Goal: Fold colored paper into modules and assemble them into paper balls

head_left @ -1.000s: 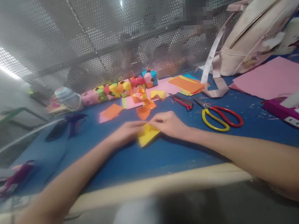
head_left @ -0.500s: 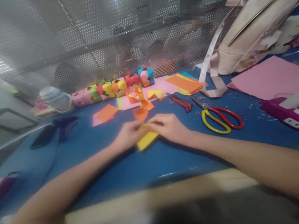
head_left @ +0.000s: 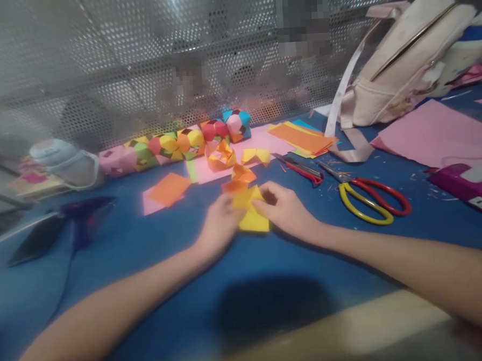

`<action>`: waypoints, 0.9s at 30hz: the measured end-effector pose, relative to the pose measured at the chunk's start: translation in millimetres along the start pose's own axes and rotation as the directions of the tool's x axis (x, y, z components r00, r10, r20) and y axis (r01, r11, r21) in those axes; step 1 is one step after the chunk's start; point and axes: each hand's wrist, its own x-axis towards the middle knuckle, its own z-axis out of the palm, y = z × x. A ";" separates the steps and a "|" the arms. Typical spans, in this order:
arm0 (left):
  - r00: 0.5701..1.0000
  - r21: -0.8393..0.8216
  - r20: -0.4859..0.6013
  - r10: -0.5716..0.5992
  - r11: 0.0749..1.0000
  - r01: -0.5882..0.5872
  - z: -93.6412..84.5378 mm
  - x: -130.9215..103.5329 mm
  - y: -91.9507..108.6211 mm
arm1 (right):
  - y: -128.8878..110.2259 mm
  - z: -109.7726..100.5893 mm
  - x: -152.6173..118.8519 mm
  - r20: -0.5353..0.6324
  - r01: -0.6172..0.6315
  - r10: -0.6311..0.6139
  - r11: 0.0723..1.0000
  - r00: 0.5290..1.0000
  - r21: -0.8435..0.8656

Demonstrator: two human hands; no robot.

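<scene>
Right grip [head_left: 287,207] pinches the yellow paper [head_left: 255,220] by its right side; left grip [head_left: 219,222] has blurred fingers on the left side, and I cannot tell how firmly they close. Just beyond both grips sit folded orange pieces [head_left: 244,174], with the row of paper balls [head_left: 190,141] and the perforated screen [head_left: 139,83] farther behind. The scissors [head_left: 366,209] lie right of the right grip; the glue gun [head_left: 79,217] is well left of the left grip. Between the forearms, the blue bench [head_left: 183,307] runs from the 2 grips to its pale near edge [head_left: 354,331], under a dark shadow.
</scene>
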 end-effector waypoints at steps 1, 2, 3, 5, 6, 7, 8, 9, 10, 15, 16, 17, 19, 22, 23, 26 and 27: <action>1.000 -0.022 0.028 -0.003 1.000 0.004 0.0 -1.6 0.9 | -0.5 0.1 -0.3 0.007 0.015 -0.015 1.000 1.000 -0.018; 0.999 -0.030 0.052 -0.004 1.000 0.006 -0.2 -3.0 1.5 | -1.1 0.1 -0.7 0.011 0.037 -0.037 0.999 0.999 -0.034; 0.998 -0.029 0.070 -0.004 1.000 0.006 -0.8 -4.1 1.7 | -1.6 -0.2 -1.0 0.017 0.065 -0.064 0.997 0.998 -0.046; 0.997 -0.005 0.077 -0.012 1.000 0.012 -2.0 -5.5 0.9 | -2.2 -1.0 -1.8 0.024 0.135 -0.134 0.989 0.991 -0.061; 0.997 0.015 0.070 -0.018 1.000 0.017 -2.5 -5.8 0.0 | -2.2 -1.5 -2.2 0.025 0.175 -0.174 0.982 0.984 -0.066; 0.998 0.038 0.061 -0.023 0.999 0.021 -3.0 -6.0 -0.8 | -1.8 -1.9 -2.7 0.026 0.218 -0.217 0.973 0.976 -0.072; 0.998 0.062 0.053 -0.026 0.998 0.023 -3.3 -6.1 -1.4 | -1.1 -2.3 -3.2 0.029 0.267 -0.265 0.961 0.964 -0.078; 0.998 0.083 0.050 -0.028 0.996 0.024 -3.4 -6.3 -1.6 | -0.2 -2.6 -3.6 0.033 0.320 -0.318 0.944 0.947 -0.085; 0.998 0.101 0.051 -0.028 0.995 0.022 -3.5 -6.6 -1.3 | 0.9 -3.0 -4.1 0.038 0.376 -0.374 0.922 0.927 -0.095; 0.998 0.143 0.059 -0.028 0.990 0.020 -3.4 -10.1 3.6 | 5.7 -6.7 -5.0 0.097 0.584 -0.578 0.782 0.810 -0.217; 0.998 0.147 0.060 -0.027 0.989 0.017 -3.4 -10.6 4.1 | 6.1 -7.9 -4.9 0.118 0.601 -0.593 0.757 0.797 -0.255; 0.998 0.151 0.063 -0.023 0.988 0.013 -3.5 -11.0 4.3 | 6.3 -9.3 -4.8 0.136 0.613 -0.602 0.734 0.786 -0.292; 0.997 0.155 0.070 -0.016 0.988 0.005 -3.6 -11.1 3.8 | 5.7 -11.7 -4.9 0.161 0.626 -0.613 0.698 0.773 -0.347; 0.998 0.150 0.055 -0.010 0.989 0.002 -3.0 -11.1 2.9 | 2.9 -13.5 -5.9 0.170 0.613 -0.593 0.723 0.787 -0.319; 0.999 0.148 0.048 -0.007 0.989 0.000 -2.5 -11.2 3.0 | 1.4 -13.5 -6.5 0.165 0.588 -0.566 0.758 0.808 -0.282; 0.999 0.135 0.045 0.004 0.991 -0.010 -0.8 -12.5 4.8 | -3.9 -12.0 -8.0 0.134 0.403 -0.384 0.900 0.913 -0.165; 0.999 0.133 0.046 0.006 0.991 -0.012 -0.2 -13.2 5.7 | -5.8 -11.5 -8.2 0.131 0.301 -0.284 0.945 0.950 -0.132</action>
